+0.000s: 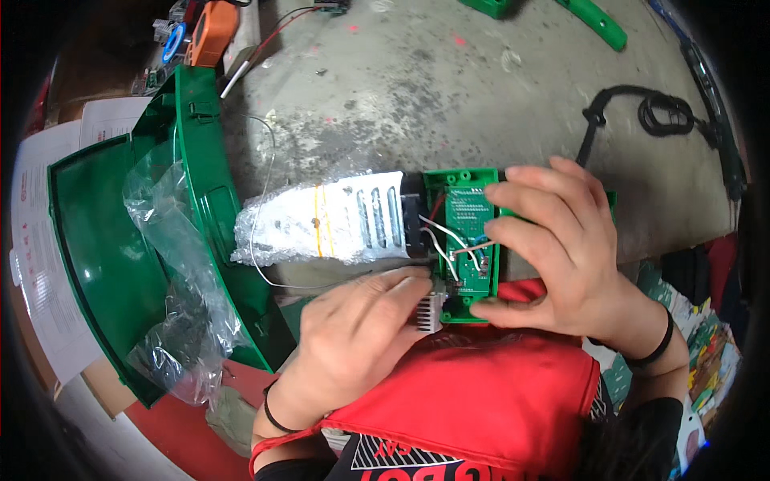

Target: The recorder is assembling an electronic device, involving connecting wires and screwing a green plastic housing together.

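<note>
A green plastic housing [491,309] lies open near the table's front edge, with a green circuit board [465,210] inside. White and red wires run from the board toward a black end piece [414,212] on a slotted silver metal case partly wrapped in bubble wrap [305,220]. My right hand [561,248] grips the housing from the right, its thumb on the near edge and its fingers over the far side. My left hand [361,325] is closed on a finned silver heat sink [429,314] against the housing's left side; the fingertips are partly hidden.
An open green case [204,192] stands at the left with a clear plastic bag [172,353] in it. Paper sheets [48,264] lie beyond it. An orange tool [212,32] sits at the far left, a green handle [593,22] at the far right, near a coiled black cable [666,116].
</note>
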Demonstrator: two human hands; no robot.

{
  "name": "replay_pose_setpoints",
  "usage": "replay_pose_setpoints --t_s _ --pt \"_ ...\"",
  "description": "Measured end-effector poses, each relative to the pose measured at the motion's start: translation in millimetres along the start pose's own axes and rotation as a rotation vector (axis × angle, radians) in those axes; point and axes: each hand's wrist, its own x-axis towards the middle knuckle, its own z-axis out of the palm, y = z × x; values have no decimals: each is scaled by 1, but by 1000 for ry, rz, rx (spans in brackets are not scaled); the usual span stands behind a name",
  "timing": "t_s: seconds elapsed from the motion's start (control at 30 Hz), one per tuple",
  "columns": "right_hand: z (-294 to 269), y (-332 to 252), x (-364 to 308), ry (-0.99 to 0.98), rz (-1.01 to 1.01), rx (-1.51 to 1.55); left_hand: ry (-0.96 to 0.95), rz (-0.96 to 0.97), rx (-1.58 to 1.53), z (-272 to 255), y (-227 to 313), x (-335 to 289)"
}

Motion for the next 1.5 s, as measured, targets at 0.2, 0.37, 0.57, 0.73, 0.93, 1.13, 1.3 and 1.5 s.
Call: replay_pose_setpoints --t_s 0.2,0.37,0.57,0.73,0.93,1.13,1.3,1.5 --pt "0 -6 1 -59 -9 -41 -13 -38 48 1 4 -4" --pt "-5 -4 12 -70 11 -15 -12 -16 50 3 3 -2" --pt "-14 2 43 -18 -19 -5 21 -43 -15 8 2 5" --pt "1 -6 58 -7 -114 -118 12 -79 -7 9 2 -5" --pt "75 0 61 202 -130 -106 82 -110 -43 12 2 -28" --pt "42 -7 60 -5 78 16 251 4 44 22 12 -19" --pt "42 -10 64 68 12 -113 222 70 409 23 44 -7" --pt "41 -9 49 141 -21 -19 119 -11 450 22 60 -7"
